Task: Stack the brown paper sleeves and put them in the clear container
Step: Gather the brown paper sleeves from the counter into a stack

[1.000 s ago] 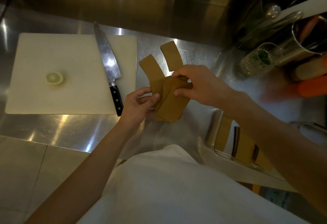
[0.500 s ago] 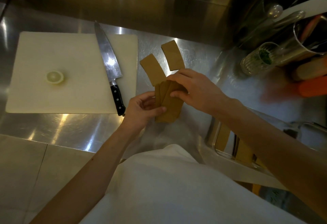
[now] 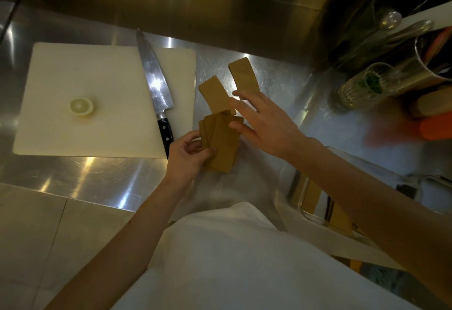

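My left hand grips a fanned stack of brown paper sleeves just above the steel counter. My right hand is off the stack, fingers spread, hovering over the near ends of two loose sleeves lying flat: one sleeve just beyond the stack and another sleeve further back. The clear container sits at the lower right, partly hidden under my right forearm, with more brown sleeves standing inside it.
A white cutting board lies at the left with a lemon half and a chef's knife on it. A glass with greens, a metal utensil pot and an orange object crowd the right side.
My right hand has let go of the stack and moved up toward the two loose sleeves, fingers spreading. The left hand now holds the stack alone.
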